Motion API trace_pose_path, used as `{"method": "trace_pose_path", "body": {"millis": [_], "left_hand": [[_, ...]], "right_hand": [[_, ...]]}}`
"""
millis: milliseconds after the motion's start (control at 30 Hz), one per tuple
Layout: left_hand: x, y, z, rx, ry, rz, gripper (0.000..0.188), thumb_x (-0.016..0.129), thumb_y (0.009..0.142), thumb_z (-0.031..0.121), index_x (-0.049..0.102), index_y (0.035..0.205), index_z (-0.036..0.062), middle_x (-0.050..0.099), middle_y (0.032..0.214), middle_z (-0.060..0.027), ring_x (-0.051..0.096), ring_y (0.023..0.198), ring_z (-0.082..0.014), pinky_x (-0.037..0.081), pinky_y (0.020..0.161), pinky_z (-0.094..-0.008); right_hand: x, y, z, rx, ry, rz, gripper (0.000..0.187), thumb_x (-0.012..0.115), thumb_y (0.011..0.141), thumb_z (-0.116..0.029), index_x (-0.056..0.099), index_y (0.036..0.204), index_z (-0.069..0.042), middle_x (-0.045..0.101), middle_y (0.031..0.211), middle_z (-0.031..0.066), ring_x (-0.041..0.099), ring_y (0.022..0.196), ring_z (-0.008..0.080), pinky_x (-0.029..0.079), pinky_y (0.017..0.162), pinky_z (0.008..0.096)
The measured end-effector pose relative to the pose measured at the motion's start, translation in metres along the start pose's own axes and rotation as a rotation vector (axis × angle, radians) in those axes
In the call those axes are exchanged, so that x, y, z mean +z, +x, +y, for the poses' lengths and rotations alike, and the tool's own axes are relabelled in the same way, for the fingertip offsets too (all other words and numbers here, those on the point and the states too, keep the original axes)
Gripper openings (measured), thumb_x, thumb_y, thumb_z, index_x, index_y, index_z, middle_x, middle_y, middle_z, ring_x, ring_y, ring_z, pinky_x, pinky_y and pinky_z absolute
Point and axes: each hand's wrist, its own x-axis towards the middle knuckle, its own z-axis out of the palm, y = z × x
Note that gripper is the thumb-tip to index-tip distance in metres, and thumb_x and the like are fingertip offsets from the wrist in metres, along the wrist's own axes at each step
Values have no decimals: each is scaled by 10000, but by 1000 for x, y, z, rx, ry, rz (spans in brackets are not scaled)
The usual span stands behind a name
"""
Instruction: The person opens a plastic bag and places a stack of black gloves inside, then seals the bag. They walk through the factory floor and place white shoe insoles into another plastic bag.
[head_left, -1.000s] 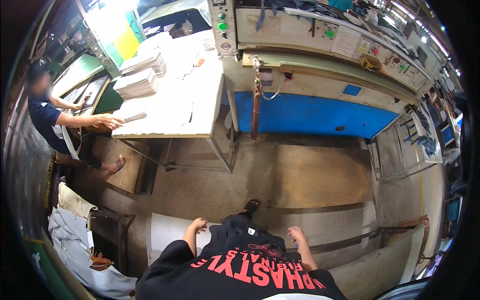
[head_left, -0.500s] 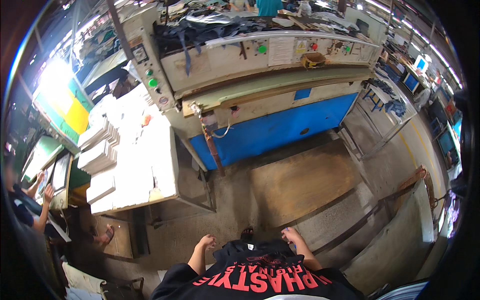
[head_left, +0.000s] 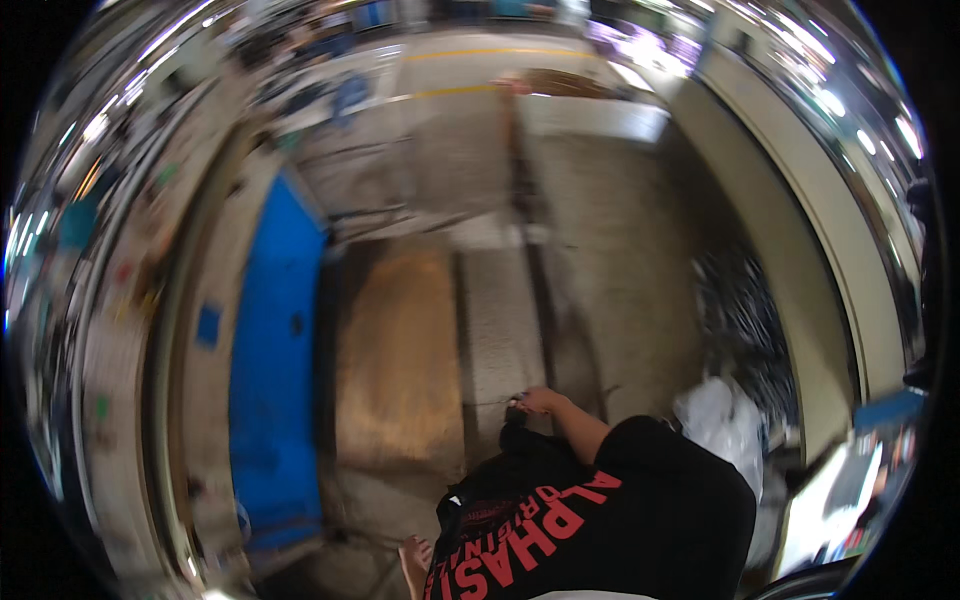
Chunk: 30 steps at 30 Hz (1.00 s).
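Observation:
My left hand (head_left: pixel 415 552) hangs low beside my black shirt (head_left: pixel 590 510). Its fingers look loosely apart, with nothing seen in them. My right hand (head_left: pixel 538 400) reaches out in front of the shirt, over the floor. Its fingers are smeared by motion and overlap something dark just below them, so I cannot make out their pose. Neither hand touches the machine or the board on the floor.
A brown board (head_left: pixel 400 350) lies on the floor ahead. Left of it stands a long machine with a blue lower panel (head_left: pixel 270 370). To the right are a broad, pale greyish surface (head_left: pixel 620 250), a white plastic bag (head_left: pixel 722 425) and dark crumpled material (head_left: pixel 750 330). Yellow lines (head_left: pixel 490 52) mark the far floor.
My view has swung to the right. The blue-panelled machine now runs along the left, and the white table with stacks is out of sight. My right hand now reaches farther forward than my left.

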Motion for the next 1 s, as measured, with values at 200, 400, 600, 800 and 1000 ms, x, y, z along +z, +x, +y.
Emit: {"method": "trace_pose_path", "body": {"millis": [200,400,600,800,1000], "left_hand": [[133,33,198,116,290,-154,382,495,1014,267,531,1374,145,699,1072,-88,663,823,-213,492,663,-374],[266,38,378,456,422,-289,374,477,1007,192,528,1375,142,702,1050,-78,675,809,-190,495,617,-332],[327,55,453,380,534,-364,325,512,1024,240,541,1322,113,700,1037,-87,683,816,-179,526,626,-321],[345,78,498,167,676,-338,295,513,1031,258,546,1295,131,699,1036,-82,677,796,-176,520,614,-321],[382,108,616,73,714,-294,266,513,1039,276,552,1268,148,698,1035,-76,670,775,-172,513,603,-320]], "right_hand": [[-112,-81,48,216,697,182,357,536,983,-308,697,1182,-59,760,996,86,710,807,214,543,635,402],[-171,-113,92,20,971,248,394,528,991,-396,749,1067,-79,744,802,51,512,516,124,402,454,337],[-198,-112,105,79,1062,78,404,625,973,-452,710,802,-96,559,610,-4,470,474,111,370,412,319],[-296,-53,80,107,1077,144,424,622,972,-467,625,769,-94,460,578,-17,434,447,133,368,408,338],[-449,37,43,81,1117,557,435,612,943,-437,575,688,-87,482,570,28,469,452,177,419,423,376]]}}
